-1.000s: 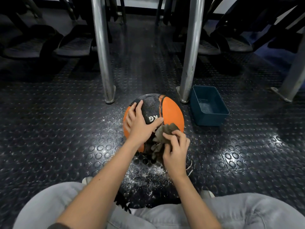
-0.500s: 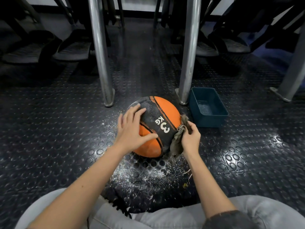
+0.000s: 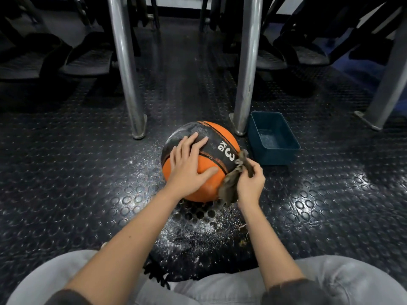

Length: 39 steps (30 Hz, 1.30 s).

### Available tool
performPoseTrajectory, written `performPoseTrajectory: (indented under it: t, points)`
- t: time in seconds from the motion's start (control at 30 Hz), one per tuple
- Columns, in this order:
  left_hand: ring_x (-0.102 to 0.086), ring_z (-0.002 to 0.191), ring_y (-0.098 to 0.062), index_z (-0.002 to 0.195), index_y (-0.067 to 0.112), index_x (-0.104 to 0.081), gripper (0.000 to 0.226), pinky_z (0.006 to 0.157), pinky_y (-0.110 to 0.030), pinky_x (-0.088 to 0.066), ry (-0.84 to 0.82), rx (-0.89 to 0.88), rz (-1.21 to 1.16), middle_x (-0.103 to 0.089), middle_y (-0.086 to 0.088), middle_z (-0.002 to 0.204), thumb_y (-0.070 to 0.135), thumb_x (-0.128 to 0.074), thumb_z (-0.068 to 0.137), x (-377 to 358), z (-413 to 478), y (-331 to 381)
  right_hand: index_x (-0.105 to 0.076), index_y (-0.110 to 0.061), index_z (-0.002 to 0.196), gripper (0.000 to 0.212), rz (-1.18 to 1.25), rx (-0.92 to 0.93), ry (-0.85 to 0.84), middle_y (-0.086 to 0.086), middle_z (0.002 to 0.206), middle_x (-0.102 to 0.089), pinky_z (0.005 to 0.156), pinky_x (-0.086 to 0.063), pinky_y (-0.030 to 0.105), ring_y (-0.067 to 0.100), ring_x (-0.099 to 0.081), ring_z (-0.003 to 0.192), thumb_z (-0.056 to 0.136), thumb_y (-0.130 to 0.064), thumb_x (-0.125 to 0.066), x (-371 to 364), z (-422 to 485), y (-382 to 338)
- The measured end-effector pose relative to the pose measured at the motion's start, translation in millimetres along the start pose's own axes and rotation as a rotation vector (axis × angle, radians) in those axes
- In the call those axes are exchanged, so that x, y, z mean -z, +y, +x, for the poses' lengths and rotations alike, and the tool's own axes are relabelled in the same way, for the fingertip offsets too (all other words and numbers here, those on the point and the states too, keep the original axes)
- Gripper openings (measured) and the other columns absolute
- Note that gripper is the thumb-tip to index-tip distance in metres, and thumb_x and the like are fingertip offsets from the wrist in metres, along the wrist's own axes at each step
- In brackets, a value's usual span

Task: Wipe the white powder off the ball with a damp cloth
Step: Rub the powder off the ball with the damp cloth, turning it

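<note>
At the far left, the studded black floor (image 3: 66, 172) runs up to a steel pole (image 3: 125, 69) standing behind and left of the ball. White powder (image 3: 193, 230) is scattered on the floor between your knees and the ball, with a thinner sprinkle to the ball's left.

Your left hand (image 3: 187, 166) lies flat on the near-left side of the ball (image 3: 222, 134), fingers straight and slightly spread, tips on the black band and thumb stretched out across the orange panel. The ball sits on the floor in the middle of the view, straight ahead of you, between the two nearest poles. Its black band shows "3 KG" in white, and a pale dusty film (image 3: 182, 133) clouds the band's upper left part.

The cloth (image 3: 230, 188), bunched and grey-brown, lies against the ball's right side, from just below the "3" down towards the floor. Your right hand (image 3: 251, 183) grips it, fingers curled round the upper end and pinching it against the thumb.

A second pole (image 3: 248, 62) stands just behind the ball on its right. Beside that pole's foot is a blue tub (image 3: 273, 156), near the ball but not touching it, with a little water (image 3: 267, 138) in the bottom. A third pole (image 3: 387, 84) stands well apart at the far right.
</note>
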<state>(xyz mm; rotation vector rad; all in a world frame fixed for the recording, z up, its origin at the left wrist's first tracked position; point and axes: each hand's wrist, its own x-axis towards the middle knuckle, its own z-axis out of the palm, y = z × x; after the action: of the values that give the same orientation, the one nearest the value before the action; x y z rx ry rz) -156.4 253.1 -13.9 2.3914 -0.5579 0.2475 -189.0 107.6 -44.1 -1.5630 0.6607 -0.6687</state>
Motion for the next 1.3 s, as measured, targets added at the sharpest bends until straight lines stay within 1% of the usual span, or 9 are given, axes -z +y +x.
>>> performPoseTrajectory:
  t: [0.07,0.17,0.37,0.53,0.6,0.77,0.87,1.1,1.3]
  points:
    - [0.002,0.144,-0.012,0.147,0.032,-0.023,0.077,0.114,-0.036,0.007,-0.019,0.011,0.025,-0.010,0.008,0.157,0.051,-0.062,0.084,-2.3,3.6,2.5,-0.063,-0.012,0.103,0.029,0.085,-0.209,-0.033,0.016,0.112,-0.064,0.095,-0.047,0.034,0.022,-0.059,0.100,0.090,0.008,-0.047,2.4,18.0,5.9]
    - [0.002,0.143,-0.011,0.147,0.031,-0.024,0.078,0.114,-0.037,0.006,-0.001,0.006,0.023,-0.010,0.008,0.157,0.055,-0.061,0.082,-4.1,4.4,0.5,-0.063,-0.007,0.107,0.029,0.052,-0.243,-0.007,0.016,0.114,-0.063,0.096,-0.046,0.031,0.021,-0.058,0.101,0.089,0.010,-0.047,0.7,18.6,3.7]
    - [-0.005,0.141,-0.010,0.145,0.029,-0.030,0.087,0.113,-0.033,0.002,0.094,0.008,-0.011,-0.019,0.006,0.155,0.067,-0.039,0.067,-4.9,-4.4,-9.6,-0.069,-0.010,0.099,0.028,-0.245,0.368,-0.053,-0.005,0.101,-0.051,0.092,-0.030,0.023,0.015,-0.049,0.096,0.084,0.008,-0.054,-13.6,-12.3,-25.4]
    - [-0.003,0.141,-0.004,0.140,0.041,-0.022,0.080,0.112,-0.029,0.006,0.066,-0.004,-0.049,-0.013,0.021,0.145,0.070,-0.040,0.068,-1.8,-3.9,-9.1,-0.063,-0.006,0.113,0.030,0.098,-0.244,0.023,0.012,0.116,-0.061,0.093,-0.044,0.027,0.018,-0.055,0.101,0.093,0.006,-0.045,-4.5,2.8,7.4]
    - [-0.002,0.141,-0.004,0.139,0.041,-0.022,0.080,0.113,-0.030,0.006,0.062,-0.004,-0.047,-0.011,0.023,0.143,0.071,-0.040,0.067,-1.1,-3.6,-8.1,-0.061,-0.004,0.116,0.031,0.164,-0.354,0.034,0.016,0.119,-0.062,0.093,-0.046,0.029,0.019,-0.057,0.102,0.093,0.007,-0.044,-4.1,4.3,11.7]
    - [-0.007,0.140,-0.008,0.144,0.029,-0.031,0.088,0.112,-0.028,0.003,0.123,0.025,-0.033,-0.021,0.008,0.152,0.069,-0.042,0.066,-1.8,-2.0,-13.5,-0.067,-0.007,0.105,0.026,-0.139,0.227,-0.029,-0.004,0.106,-0.051,0.091,-0.032,0.014,0.017,-0.047,0.103,0.087,0.006,-0.053,-14.4,-27.0,-13.9]
    - [-0.007,0.140,-0.006,0.144,0.032,-0.030,0.086,0.111,-0.027,0.003,0.107,0.032,-0.047,-0.020,0.011,0.152,0.069,-0.043,0.067,-1.9,-2.4,-14.6,-0.069,-0.016,0.103,0.029,-0.187,0.322,-0.060,-0.013,0.102,-0.046,0.089,-0.030,0.014,0.014,-0.041,0.101,0.088,0.003,-0.054,-15.6,-28.3,-13.9]
    - [-0.003,0.141,-0.003,0.138,0.040,-0.021,0.081,0.114,-0.035,0.004,0.053,-0.006,-0.077,-0.011,0.024,0.143,0.070,-0.042,0.066,-0.9,-3.0,-8.0,-0.057,-0.004,0.125,0.042,0.075,-0.408,0.055,0.012,0.124,-0.058,0.094,-0.046,0.032,0.027,-0.056,0.112,0.091,0.011,-0.037,-8.0,-7.7,28.5]
    - [-0.011,0.144,-0.016,0.142,0.029,-0.030,0.088,0.112,-0.028,0.003,0.132,0.024,-0.078,-0.017,0.018,0.143,0.069,-0.045,0.065,-4.0,-0.8,-13.8,-0.066,-0.002,0.110,0.024,-0.150,0.202,0.015,-0.002,0.103,-0.049,0.082,-0.025,-0.003,0.016,-0.046,0.101,0.089,0.003,-0.055,-15.8,-35.9,-8.0]
